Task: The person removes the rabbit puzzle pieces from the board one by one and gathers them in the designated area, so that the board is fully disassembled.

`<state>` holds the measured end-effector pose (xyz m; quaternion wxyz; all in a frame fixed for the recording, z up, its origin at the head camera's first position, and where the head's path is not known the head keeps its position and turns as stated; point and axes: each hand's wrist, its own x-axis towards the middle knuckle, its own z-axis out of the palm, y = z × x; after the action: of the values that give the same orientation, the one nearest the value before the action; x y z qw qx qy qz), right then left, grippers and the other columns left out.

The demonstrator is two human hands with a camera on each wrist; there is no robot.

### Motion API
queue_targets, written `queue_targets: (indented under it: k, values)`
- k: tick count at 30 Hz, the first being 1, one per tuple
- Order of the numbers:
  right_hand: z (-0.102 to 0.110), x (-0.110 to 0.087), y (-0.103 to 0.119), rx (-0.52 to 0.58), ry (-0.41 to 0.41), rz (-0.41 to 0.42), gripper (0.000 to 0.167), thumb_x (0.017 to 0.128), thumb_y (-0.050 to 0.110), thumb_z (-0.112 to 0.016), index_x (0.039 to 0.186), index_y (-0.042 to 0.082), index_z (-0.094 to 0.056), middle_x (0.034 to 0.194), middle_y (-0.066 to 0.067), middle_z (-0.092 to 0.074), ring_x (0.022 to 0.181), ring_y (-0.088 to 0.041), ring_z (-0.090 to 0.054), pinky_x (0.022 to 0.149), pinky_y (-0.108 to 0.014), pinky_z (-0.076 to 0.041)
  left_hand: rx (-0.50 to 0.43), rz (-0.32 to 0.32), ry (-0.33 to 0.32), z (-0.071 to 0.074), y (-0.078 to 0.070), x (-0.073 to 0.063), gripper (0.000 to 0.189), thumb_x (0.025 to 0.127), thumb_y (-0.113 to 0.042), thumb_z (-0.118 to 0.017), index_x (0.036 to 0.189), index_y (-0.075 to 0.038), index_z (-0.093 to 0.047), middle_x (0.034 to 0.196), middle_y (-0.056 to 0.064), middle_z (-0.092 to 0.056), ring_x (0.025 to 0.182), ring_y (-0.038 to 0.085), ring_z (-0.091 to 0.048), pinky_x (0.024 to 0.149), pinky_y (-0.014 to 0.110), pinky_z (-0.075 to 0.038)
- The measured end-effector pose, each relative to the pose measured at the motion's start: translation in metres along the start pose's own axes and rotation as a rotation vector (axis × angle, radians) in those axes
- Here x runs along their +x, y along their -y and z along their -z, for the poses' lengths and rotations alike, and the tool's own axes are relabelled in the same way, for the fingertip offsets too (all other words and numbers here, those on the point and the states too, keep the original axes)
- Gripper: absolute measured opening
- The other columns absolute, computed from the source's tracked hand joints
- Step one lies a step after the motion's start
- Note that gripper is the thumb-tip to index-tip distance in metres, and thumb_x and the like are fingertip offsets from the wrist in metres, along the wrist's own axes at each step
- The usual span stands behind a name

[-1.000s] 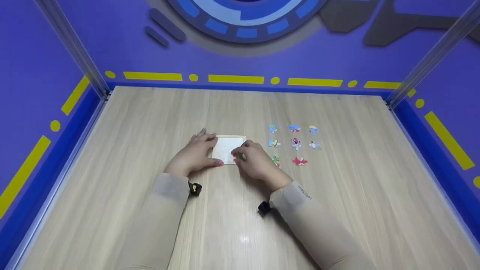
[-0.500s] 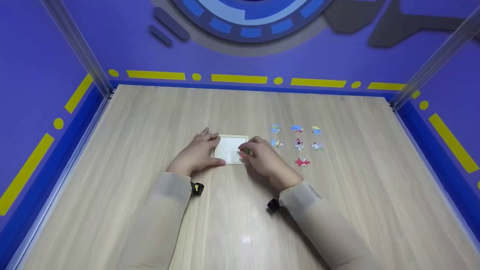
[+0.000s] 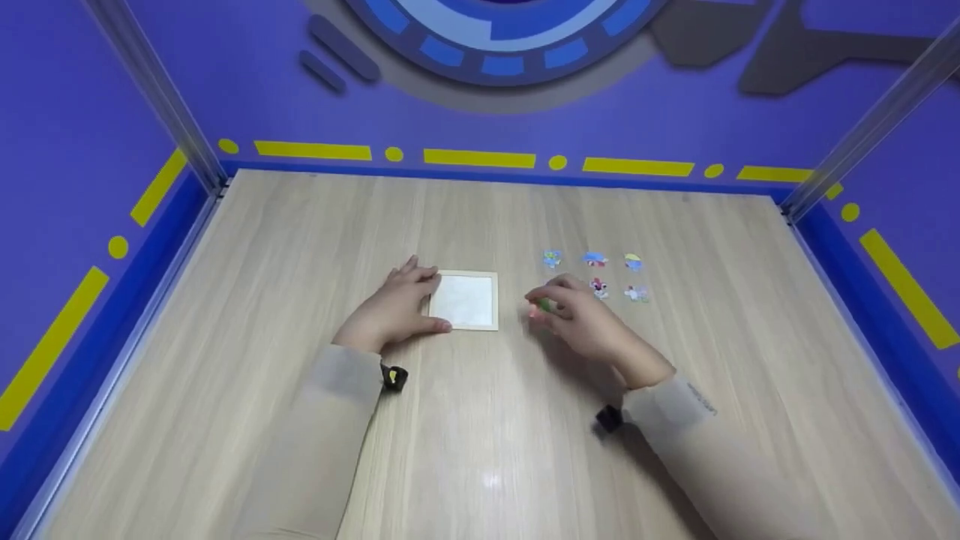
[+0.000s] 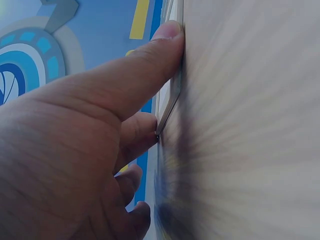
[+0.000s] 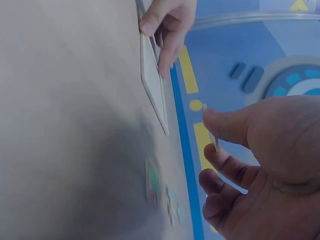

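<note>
In the head view my left hand point(image 3: 396, 306) holds the left side of a shallow square wooden puzzle frame point(image 3: 495, 301) with a white inside. Its thumb lies at the near corner and a finger at the far one; the left wrist view shows the thumb point(image 4: 145, 65) on the frame's edge. My right hand point(image 3: 589, 319) pinches a small red and green jigsaw piece point(image 3: 535, 307) between thumb and fingers, to the right of the frame. The right wrist view shows that piece point(image 5: 214, 137) edge-on, raised off the table.
Several jigsaw pieces lie spaced in rows beyond the right hand, among them a blue one point(image 3: 552, 258), a yellow and blue one point(image 3: 633, 261) and one with a red character point(image 3: 598, 287). The hand covers part of the rows. Purple printed walls point(image 3: 480, 120) border the wooden table point(image 3: 330, 217).
My right hand has drawn away from over the frame to the right, still pinching the red and green piece, and now covers nearer loose pieces. The left hand stays at the frame.
</note>
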<state>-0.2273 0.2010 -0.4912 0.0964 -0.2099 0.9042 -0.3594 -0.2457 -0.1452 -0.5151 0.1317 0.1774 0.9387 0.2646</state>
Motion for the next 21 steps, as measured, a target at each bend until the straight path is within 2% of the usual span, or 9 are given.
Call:
queue_targets:
  k: [4, 7, 10, 12, 16, 21]
  values:
    - [0.015, -0.017, -0.015, 0.038, -0.01, 0.008, 0.037, 0.113, 0.018, -0.071, 0.148, 0.007, -0.073, 0.144, -0.015, -0.061, 0.128, -0.035, -0.07, 0.109, -0.056, -0.065, 0.005, 0.001, 0.0, 0.001, -0.001, -0.001, 0.101, 0.098, -0.048, -0.088, 0.173, -0.001, -0.041, 0.187, 0.014, -0.032, 0.18, 0.039, -0.005, 0.148, 0.056, -0.005]
    - [0.025, -0.03, -0.026, 0.006, -0.033, 0.004, 0.037, 0.112, 0.016, -0.072, 0.148, 0.008, -0.073, 0.144, -0.015, -0.062, 0.135, -0.037, -0.065, 0.117, -0.062, -0.059, 0.007, 0.007, 0.002, 0.001, -0.002, -0.001, 0.101, 0.098, -0.049, -0.088, 0.173, -0.002, -0.041, 0.187, 0.013, -0.032, 0.18, 0.039, -0.005, 0.148, 0.056, -0.006]
    - [0.033, -0.042, -0.034, -0.017, -0.054, -0.008, 0.036, 0.111, 0.015, -0.074, 0.146, 0.007, -0.074, 0.142, -0.014, -0.064, 0.132, -0.036, -0.065, 0.115, -0.062, -0.058, 0.009, 0.006, 0.003, 0.0, -0.002, -0.001, 0.101, 0.098, -0.049, -0.088, 0.173, -0.001, -0.041, 0.187, 0.013, -0.032, 0.18, 0.039, -0.005, 0.148, 0.056, -0.006]
    - [0.038, -0.049, -0.038, -0.028, -0.063, -0.02, 0.037, 0.111, 0.015, -0.074, 0.147, 0.007, -0.074, 0.142, -0.013, -0.065, 0.131, -0.035, -0.065, 0.112, -0.059, -0.058, 0.01, 0.002, 0.002, 0.0, -0.002, -0.001, 0.101, 0.098, -0.049, -0.088, 0.173, -0.001, -0.041, 0.187, 0.013, -0.033, 0.18, 0.039, -0.005, 0.148, 0.056, -0.006]
    - [0.048, -0.058, -0.045, -0.054, -0.087, -0.04, 0.042, 0.11, 0.018, -0.076, 0.15, 0.009, -0.072, 0.141, -0.011, -0.067, 0.124, -0.031, -0.064, 0.103, -0.044, -0.057, 0.009, -0.002, -0.001, 0.001, -0.002, -0.001, 0.102, 0.098, -0.05, -0.088, 0.173, -0.001, -0.041, 0.187, 0.014, -0.032, 0.18, 0.039, -0.005, 0.148, 0.056, -0.006]
    - [0.059, -0.068, -0.06, -0.081, -0.124, -0.069, 0.048, 0.11, 0.018, -0.076, 0.156, 0.009, -0.068, 0.141, -0.012, -0.068, 0.116, -0.026, -0.059, 0.086, -0.027, -0.05, 0.008, 0.001, -0.001, 0.001, -0.003, -0.001, 0.101, 0.098, -0.049, -0.087, 0.174, -0.001, -0.041, 0.187, 0.014, -0.032, 0.18, 0.039, -0.005, 0.148, 0.056, -0.005]
